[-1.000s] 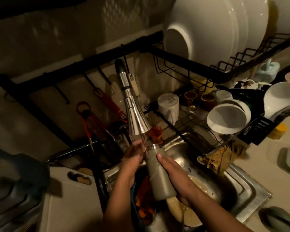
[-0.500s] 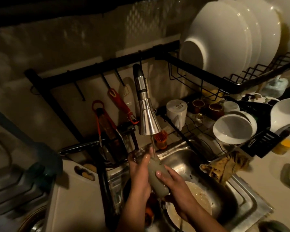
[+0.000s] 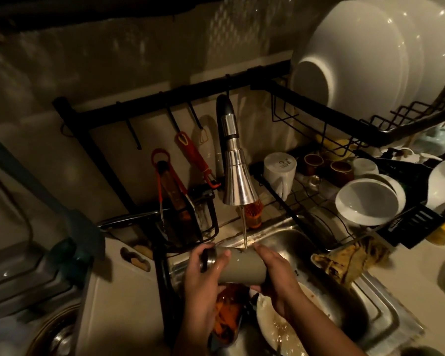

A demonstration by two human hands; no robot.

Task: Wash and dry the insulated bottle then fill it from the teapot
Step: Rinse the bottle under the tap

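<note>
bottle (image 3: 243, 268) lies sideways under the tap's (image 3: 238, 181) stream, gripped by left hand (image 3: 206, 276) and right hand (image 3: 275, 273).

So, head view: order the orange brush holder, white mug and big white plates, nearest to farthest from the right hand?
1. orange brush holder, just behind the right hand, below the tap.
2. white mug, farther back, right of the tap.
3. big white plates, highest, upper right.
</note>
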